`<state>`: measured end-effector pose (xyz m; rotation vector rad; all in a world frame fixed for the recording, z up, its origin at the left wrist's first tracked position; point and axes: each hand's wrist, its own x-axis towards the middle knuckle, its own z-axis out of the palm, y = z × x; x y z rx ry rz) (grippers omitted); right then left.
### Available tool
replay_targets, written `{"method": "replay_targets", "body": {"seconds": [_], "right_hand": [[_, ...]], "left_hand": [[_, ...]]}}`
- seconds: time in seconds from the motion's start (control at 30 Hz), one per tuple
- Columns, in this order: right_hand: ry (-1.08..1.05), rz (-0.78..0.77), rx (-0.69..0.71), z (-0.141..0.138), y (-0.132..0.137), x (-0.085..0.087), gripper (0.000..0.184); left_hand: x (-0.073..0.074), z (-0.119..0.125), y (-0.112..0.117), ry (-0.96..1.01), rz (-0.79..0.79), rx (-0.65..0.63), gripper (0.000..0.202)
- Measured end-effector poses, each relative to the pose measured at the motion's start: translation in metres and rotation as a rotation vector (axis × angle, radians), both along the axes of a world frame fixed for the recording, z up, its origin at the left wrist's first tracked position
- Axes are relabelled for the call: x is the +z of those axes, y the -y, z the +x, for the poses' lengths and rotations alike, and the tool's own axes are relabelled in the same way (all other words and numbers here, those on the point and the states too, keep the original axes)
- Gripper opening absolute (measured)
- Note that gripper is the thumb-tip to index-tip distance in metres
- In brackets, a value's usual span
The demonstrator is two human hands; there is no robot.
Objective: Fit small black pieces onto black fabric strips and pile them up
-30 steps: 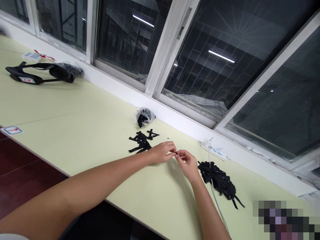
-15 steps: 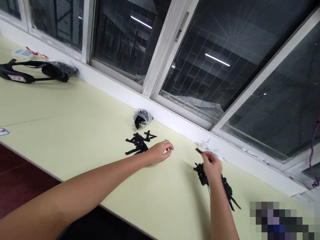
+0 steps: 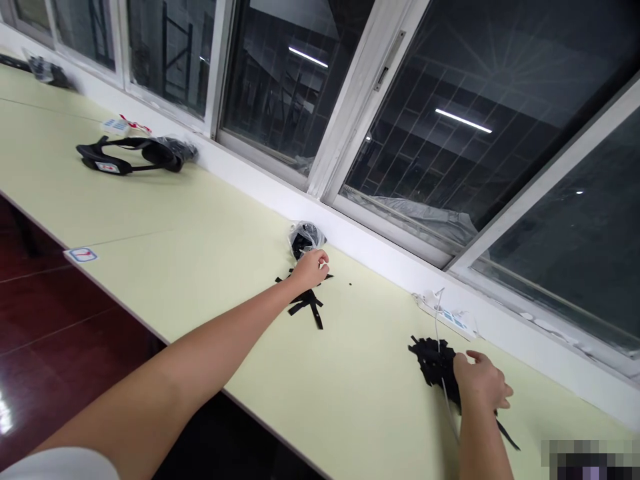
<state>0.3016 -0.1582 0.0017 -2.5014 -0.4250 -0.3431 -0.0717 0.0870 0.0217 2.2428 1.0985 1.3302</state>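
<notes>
My left hand (image 3: 310, 268) reaches over a small, loose pile of black strips (image 3: 311, 300) that look like short straps. Its fingers are curled, with a gap between thumb and forefinger, and nothing shows in it. Just behind it stands a clear plastic bag (image 3: 306, 235) with black pieces inside. On the right, my right hand (image 3: 483, 381) hovers at a larger heap of black strips (image 3: 434, 360) with fingers apart and no strip visible in them. Part of that heap is hidden behind the hand and forearm.
A white power strip (image 3: 453, 320) lies by the window ledge; a thin white cable (image 3: 444, 393) runs across the larger heap. A black headset-like frame (image 3: 130, 157) sits at the left on the pale table (image 3: 360, 373). A sticker (image 3: 83, 255) marks the front edge.
My right hand has let go of a black strip and moved down and right at the larger heap. My left hand has reached back over the small pile. The view has shifted left.
</notes>
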Motion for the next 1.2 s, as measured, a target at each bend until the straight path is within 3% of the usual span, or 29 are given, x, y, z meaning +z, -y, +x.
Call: {"method": "replay_targets", "body": {"seconds": [0.13,0.3,0.4,0.53,0.63,0.7,0.87,0.97,1.03,1.2], "right_hand": [[0.167,0.012,0.149,-0.032,-0.014,0.005,0.039],[0.313,-0.03,0.376,-0.077,-0.035,0.003,0.036],[0.352,-0.039,0.488,-0.092,-0.043,-0.001,0.034],[0.387,-0.007,0.586,-0.095,-0.047,-0.007,0.034],[0.36,0.075,0.677,-0.096,-0.048,-0.007,0.034],[0.228,0.174,0.762,-0.103,-0.05,-0.004,0.034],[-0.462,0.398,1.13,-0.147,-0.059,0.004,0.049],[-0.624,0.402,1.319,-0.171,-0.061,0.006,0.046],[-0.635,0.4,1.332,-0.175,-0.061,0.007,0.042],[-0.64,0.474,1.201,-0.158,-0.059,0.005,0.042]], "left_hand": [[0.001,-0.014,-0.008,-0.334,-0.106,-0.097,0.019],[0.021,-0.023,0.003,-0.61,-0.111,-0.288,0.026],[0.03,-0.023,0.013,-0.802,-0.072,-0.295,0.027],[0.031,-0.02,0.021,-0.877,-0.042,-0.283,0.014],[0.031,-0.016,0.025,-0.804,0.02,-0.266,0.013],[0.031,-0.011,0.033,-0.69,0.011,-0.281,0.018],[0.02,0.015,0.066,-0.356,-0.11,-0.592,0.019],[0.008,0.029,0.082,-0.242,-0.162,-0.688,0.016],[0.001,0.034,0.085,-0.176,-0.233,-0.698,0.017],[-0.01,0.039,0.076,-0.034,-0.415,-0.727,0.026]]}}
